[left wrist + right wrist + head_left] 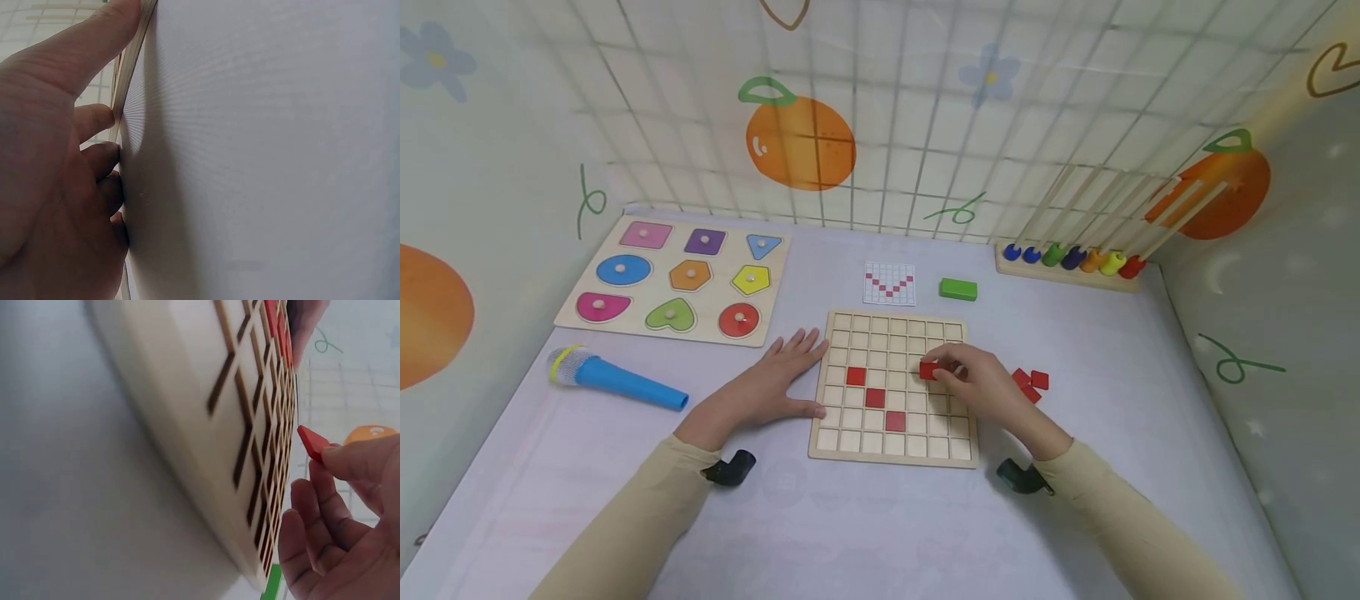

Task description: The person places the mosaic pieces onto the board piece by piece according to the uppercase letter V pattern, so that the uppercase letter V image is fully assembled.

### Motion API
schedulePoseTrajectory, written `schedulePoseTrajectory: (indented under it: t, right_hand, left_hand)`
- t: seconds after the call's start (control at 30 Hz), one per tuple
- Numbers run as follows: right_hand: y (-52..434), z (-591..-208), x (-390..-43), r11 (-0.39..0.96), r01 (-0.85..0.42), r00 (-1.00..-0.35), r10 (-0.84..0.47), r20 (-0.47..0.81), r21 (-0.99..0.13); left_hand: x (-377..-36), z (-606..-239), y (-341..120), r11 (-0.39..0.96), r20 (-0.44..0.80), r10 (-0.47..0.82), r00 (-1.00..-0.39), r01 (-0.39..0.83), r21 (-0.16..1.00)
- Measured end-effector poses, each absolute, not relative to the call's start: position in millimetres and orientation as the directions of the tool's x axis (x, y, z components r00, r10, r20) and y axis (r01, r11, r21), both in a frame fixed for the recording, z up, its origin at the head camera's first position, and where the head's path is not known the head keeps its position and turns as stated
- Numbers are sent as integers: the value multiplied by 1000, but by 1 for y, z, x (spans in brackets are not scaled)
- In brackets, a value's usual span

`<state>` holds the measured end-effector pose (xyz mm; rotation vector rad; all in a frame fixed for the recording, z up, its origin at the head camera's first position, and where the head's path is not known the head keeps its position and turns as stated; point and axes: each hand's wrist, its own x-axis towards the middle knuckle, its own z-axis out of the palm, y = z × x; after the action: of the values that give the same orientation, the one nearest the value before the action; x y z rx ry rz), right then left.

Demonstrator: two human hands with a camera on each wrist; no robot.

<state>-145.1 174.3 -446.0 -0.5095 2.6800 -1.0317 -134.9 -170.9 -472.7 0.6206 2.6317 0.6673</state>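
While your left hand (772, 385) lies flat on the table (865, 533), fingers straight and spread, its fingertips and thumb touch the left edge of the grid board (895, 457); the left wrist view shows the thumb (94, 37) along that edge. Your right hand (981, 383) pinches a red tile (928, 371) between thumb and fingertips, just above the board's right half; the right wrist view shows the tile (311, 442) tilted and apart from the board (206, 425). Three red tiles (875, 397) sit in cells, forming a diagonal descending to the right. Loose red tiles (1030, 382) lie on the table just right of the board. Behind the board lie a pattern card (890, 283) and a green block (958, 289). A shape puzzle (673, 279) and a blue toy microphone (613, 379) lie to the left; a bead rack (1067, 262) stands at the far right.
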Motion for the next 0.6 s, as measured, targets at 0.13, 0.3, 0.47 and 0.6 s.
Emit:
schedulePoseTrajectory:
  t: [0.13, 0.3, 0.47, 0.6]
  right_hand:
    - [166, -446, -147, 670, -260, -905, -421, -67, -696]
    - [155, -445, -150, 658, -280, -895, -442, -57, -699]
    - [146, -445, -153, 646, -296, -885, -463, -52, -704]
    - [138, -446, -156, 637, -306, -880, -472, -44, -707]
  left_hand:
    - [-135, -474, -171, 793, -225, 493, -841, 327, 513]
    - [-136, -475, -171, 792, -227, 495, -839, 328, 514]
    - [-135, -473, -171, 792, -231, 493, -839, 323, 518]
    - [-136, -473, -171, 791, -233, 495, -837, 324, 519]
